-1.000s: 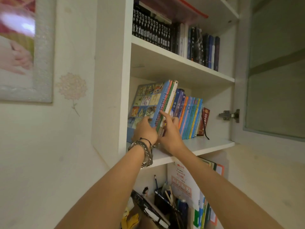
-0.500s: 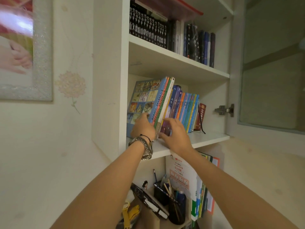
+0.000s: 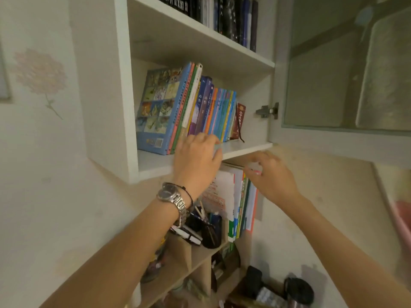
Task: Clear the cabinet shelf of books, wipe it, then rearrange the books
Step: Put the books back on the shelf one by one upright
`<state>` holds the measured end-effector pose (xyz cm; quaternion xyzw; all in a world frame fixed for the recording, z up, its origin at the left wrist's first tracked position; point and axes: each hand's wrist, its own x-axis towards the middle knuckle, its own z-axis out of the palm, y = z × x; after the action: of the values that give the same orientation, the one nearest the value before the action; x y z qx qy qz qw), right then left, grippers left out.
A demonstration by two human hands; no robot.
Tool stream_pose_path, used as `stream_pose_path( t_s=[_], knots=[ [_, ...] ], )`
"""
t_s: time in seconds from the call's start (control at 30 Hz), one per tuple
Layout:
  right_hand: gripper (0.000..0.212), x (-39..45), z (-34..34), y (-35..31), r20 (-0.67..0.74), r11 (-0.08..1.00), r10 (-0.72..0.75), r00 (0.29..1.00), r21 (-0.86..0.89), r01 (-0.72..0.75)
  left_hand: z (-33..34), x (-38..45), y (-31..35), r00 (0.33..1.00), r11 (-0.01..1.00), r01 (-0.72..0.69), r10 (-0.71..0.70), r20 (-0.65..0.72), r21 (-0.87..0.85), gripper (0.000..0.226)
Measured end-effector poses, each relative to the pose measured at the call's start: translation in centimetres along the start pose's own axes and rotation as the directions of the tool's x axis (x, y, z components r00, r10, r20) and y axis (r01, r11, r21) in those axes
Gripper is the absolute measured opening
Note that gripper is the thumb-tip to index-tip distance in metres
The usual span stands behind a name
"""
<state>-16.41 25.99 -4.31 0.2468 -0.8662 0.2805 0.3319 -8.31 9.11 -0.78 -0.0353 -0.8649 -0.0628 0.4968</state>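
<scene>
The open cabinet (image 3: 104, 85) filled the upper frame, from about ten o'clock round to two. Its middle shelf (image 3: 244, 147) carried a full row of books (image 3: 200, 110), standing upright with a slight lean and filling the shelf's left and centre; the big picture book (image 3: 155, 112) stood at the nine o'clock end and a small dark red one (image 3: 239, 121) at the three o'clock end. Judging by that, the job looked either barely begun or nearly finished; no wiping cloth was in sight. The left hand (image 3: 196, 161), with a watch (image 3: 171, 195) on its wrist, reached up at centre frame, fingers loosely bent against the feet of the purple and orange spines, gripping nothing that I could see. The right hand (image 3: 270, 174), at about four o'clock from it and below the shelf edge, was motion-blurred; it seemed relaxed and empty, though the blur left that uncertain
</scene>
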Motion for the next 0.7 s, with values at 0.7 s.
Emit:
stream_pose_path(
  t_s=[0.7],
  knots=[
    [0.031,-29.5,5.0,10.1,0.134,0.812,0.582,0.802,-0.045,-0.581,15.1,-30.7,4.4,0.83,0.91,0.154,0.094,0.55,-0.386,0.017]
  ],
)
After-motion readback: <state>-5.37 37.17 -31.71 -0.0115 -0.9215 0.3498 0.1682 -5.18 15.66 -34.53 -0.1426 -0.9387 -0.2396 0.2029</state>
